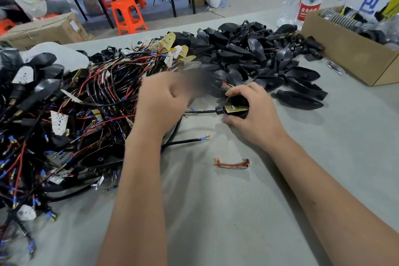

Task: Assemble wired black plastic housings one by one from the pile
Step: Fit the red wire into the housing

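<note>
Wiring (64,101) sprawls in a tangle at left, loose black housings (259,56) heaped behind on the grey table (216,211). Right hand (257,114) curls round one wired housing (235,107), thumb and fingers pinching it against the table. Left hand (164,97) is blurred; its finger state cannot be told. Seating the board squarely probably needs the cable held slack.
</note>
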A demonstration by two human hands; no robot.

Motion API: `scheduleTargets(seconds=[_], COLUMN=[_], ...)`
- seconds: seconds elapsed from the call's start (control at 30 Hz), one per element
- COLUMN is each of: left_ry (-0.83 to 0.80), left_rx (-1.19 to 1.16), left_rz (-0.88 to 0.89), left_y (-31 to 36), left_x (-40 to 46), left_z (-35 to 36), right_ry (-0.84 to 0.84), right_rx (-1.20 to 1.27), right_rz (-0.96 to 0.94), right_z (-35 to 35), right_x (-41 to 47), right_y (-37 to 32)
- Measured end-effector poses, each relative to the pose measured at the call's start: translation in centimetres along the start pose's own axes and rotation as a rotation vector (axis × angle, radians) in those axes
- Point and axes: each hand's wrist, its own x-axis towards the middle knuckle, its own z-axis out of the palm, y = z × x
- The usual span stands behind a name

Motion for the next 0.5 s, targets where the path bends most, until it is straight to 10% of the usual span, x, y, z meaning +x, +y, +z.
scheduleTargets(seconds=[0.2, 0.5], left_ry=[-0.381, -0.349], left_rx=[-0.043, -0.114], left_rz=[-0.09, -0.172], left_y=[0.0, -0.9], left_x=[-0.3, -0.6], left_z=[2.9, 2.9], right_ry=[0.038, 0.025], right_rx=[0.074, 0.168], right_rz=[-0.031, 0.014], right_z=[-0.1, -0.3], right_x=[-0.1, -0.2], right_y=[-0.1, -0.3])
